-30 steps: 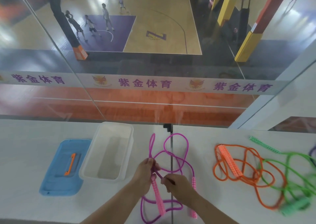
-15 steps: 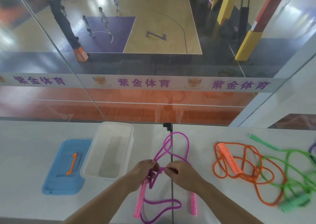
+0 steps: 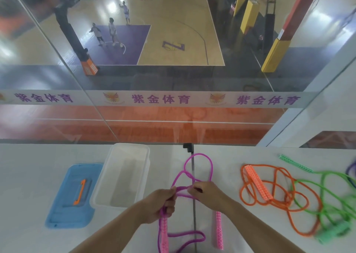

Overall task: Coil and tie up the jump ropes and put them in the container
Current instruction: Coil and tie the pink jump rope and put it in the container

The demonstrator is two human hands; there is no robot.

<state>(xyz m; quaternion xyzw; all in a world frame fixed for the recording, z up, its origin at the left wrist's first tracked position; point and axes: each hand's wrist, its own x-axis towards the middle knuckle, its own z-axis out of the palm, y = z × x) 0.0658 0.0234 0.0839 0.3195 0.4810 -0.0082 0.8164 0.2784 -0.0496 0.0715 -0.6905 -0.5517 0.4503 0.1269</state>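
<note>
Since a moment ago our left hand (image 3: 161, 204) and right hand (image 3: 208, 195), both pinching the purple rope (image 3: 198, 156) just beside the empty container (image 3: 146, 156), have gathered its loops tighter, so the coiling advances but no knot is tied.

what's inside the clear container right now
Nothing visible inside the clear container: only its bare bottom shows. Its blue lid lies beside it; whatever is beneath the lid is hidden.

Sports hall: basketball court (image 3: 173, 31) below the glass (image 3: 134, 79).
</note>
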